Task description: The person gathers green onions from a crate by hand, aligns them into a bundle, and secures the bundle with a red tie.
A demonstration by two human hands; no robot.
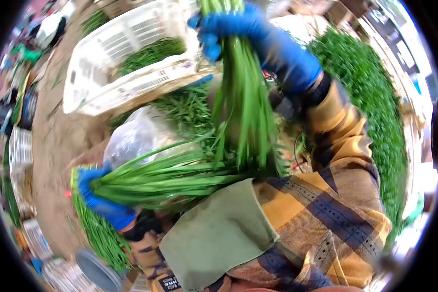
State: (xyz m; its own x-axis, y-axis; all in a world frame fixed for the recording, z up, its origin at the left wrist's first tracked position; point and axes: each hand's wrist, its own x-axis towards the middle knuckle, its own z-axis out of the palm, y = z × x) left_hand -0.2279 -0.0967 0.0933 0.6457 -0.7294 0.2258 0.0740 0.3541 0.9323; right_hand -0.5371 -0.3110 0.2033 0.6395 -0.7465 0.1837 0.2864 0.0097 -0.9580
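Observation:
Both of my hands wear blue gloves. My right hand (238, 29), at the top centre, is closed round a bunch of long green leaves (246, 102) that hangs down toward my lap. At the lower left my left hand (100, 197) grips a second bunch of green leaves (165, 177), which stretches sideways to the right. The loose ends of the two bunches meet in front of my body, above the green cloth (221, 233). Motion blurs the hanging leaves slightly.
A white plastic crate (131, 82) with some greens stands at the upper left. Below it lies a clear plastic bag (134, 138). A long heap of greens (355, 92) runs down the right side. More greens (100, 236) and a grey basin (100, 272) are at the lower left.

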